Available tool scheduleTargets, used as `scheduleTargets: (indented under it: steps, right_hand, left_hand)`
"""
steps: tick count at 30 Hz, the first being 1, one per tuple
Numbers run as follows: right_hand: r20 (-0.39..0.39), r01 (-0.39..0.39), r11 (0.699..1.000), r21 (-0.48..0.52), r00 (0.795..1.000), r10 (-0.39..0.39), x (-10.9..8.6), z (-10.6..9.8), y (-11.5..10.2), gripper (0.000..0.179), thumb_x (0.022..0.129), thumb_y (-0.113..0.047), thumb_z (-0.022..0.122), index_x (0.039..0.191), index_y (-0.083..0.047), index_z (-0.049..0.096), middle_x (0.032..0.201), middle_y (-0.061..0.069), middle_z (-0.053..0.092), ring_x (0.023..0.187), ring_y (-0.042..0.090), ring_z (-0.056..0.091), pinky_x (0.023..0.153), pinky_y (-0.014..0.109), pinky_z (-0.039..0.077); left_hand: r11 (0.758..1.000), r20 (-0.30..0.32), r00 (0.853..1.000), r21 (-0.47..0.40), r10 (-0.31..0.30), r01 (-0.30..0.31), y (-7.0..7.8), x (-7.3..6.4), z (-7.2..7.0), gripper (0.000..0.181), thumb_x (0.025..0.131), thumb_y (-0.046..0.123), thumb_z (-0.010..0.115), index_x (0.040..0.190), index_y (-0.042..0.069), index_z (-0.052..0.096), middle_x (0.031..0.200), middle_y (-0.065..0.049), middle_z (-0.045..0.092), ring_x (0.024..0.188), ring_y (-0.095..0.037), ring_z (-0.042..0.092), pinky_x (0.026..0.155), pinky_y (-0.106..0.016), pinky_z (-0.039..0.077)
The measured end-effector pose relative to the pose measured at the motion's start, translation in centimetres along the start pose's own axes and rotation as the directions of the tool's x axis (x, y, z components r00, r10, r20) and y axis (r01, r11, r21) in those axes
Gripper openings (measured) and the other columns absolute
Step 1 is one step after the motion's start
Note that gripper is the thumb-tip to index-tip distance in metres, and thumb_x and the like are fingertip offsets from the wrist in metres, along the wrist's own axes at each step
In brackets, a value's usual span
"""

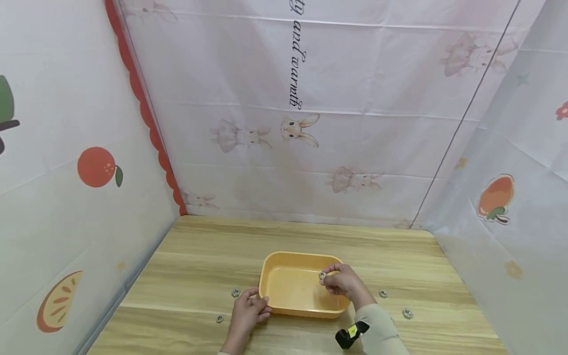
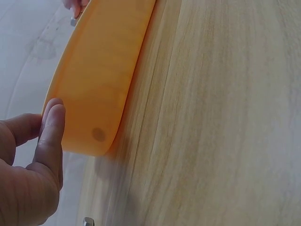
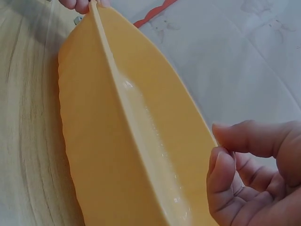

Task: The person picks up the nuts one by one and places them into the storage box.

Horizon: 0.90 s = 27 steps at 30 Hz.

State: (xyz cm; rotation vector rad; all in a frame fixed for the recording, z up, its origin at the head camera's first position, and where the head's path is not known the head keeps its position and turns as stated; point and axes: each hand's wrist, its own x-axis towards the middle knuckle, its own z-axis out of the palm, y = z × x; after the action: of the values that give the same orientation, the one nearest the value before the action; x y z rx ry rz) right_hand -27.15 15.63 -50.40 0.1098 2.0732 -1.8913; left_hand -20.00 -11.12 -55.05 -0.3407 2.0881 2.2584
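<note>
A yellow rectangular plastic basin [image 1: 301, 311] rests on the wooden table. At its near left corner my left hand [image 1: 248, 311] pinches the rim, with fingers [image 2: 52, 127] against the outer wall in the left wrist view. Over the right part of the basin my right hand [image 1: 343, 284] holds a small metal nut [image 1: 322, 275] between thumb and fingertips. In the right wrist view those fingers hide most of the nut. Left of the basin lie two more hex nuts, one farther back [image 1: 236, 293] and one nearer [image 1: 219, 319].
On the table's right side lie another nut [image 1: 383, 293] and a larger-looking one [image 1: 408, 313] nearer me. A black device with a yellow label [image 1: 352, 331] sits at my right wrist. Printed cloth walls [image 1: 275, 197] enclose the wooden tabletop [image 1: 199, 266] at back and sides.
</note>
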Motion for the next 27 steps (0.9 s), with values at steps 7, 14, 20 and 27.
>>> scheduleTargets:
  steps: [7, 14, 20, 27]
  right_hand:
    - [-0.033, -0.044, 0.998, -0.045, 0.999, 0.042, 1.4, 1.0, 0.0, 0.021, 0.074, 0.008, 0.067, 0.088, 0.001, 0.054, 0.066, 0.004, 0.059, 0.048, 0.011, 0.049, 0.043, 0.020, 0.044]
    - [-0.069, -0.116, 0.980, -0.161, 0.992, 0.106, 2.3, 1.6, -0.1, 0.019, 0.075, 0.001, 0.069, 0.086, -0.004, 0.054, 0.066, 0.003, 0.058, 0.052, 0.012, 0.051, 0.045, 0.022, 0.044]
    - [-0.100, -0.146, 0.968, -0.206, 0.987, 0.128, 3.3, 2.1, -0.1, 0.015, 0.075, 0.004, 0.068, 0.080, -0.004, 0.056, 0.064, 0.005, 0.059, 0.050, 0.013, 0.052, 0.043, 0.022, 0.045]
    - [-0.131, -0.170, 0.966, -0.194, 0.981, 0.147, 4.0, 2.8, 0.1, 0.017, 0.072, 0.011, 0.065, 0.076, -0.004, 0.057, 0.062, 0.006, 0.062, 0.049, 0.013, 0.056, 0.042, 0.022, 0.047]
  left_hand:
    - [1.000, -0.010, 1.000, -0.003, -0.011, 0.011, 0.0, 0.0, -0.1, 0.053, 0.085, 0.006, 0.066, 0.126, -0.013, 0.038, 0.080, -0.015, 0.060, 0.068, -0.023, 0.066, 0.063, -0.033, 0.058]
    - [1.000, 0.004, 1.000, -0.007, 0.004, -0.004, -0.1, 0.2, -0.2, 0.053, 0.086, 0.006, 0.065, 0.126, -0.013, 0.037, 0.082, -0.016, 0.061, 0.068, -0.022, 0.066, 0.063, -0.032, 0.058]
    - [1.000, 0.012, 1.000, -0.010, 0.007, -0.007, -0.2, 0.3, -0.3, 0.054, 0.086, 0.006, 0.065, 0.127, -0.014, 0.036, 0.083, -0.017, 0.060, 0.068, -0.022, 0.066, 0.063, -0.032, 0.058]
    - [1.000, 0.023, 1.000, -0.015, 0.004, -0.003, 0.0, 0.0, -0.3, 0.055, 0.086, 0.006, 0.065, 0.127, -0.014, 0.035, 0.083, -0.018, 0.060, 0.068, -0.023, 0.066, 0.063, -0.032, 0.058]
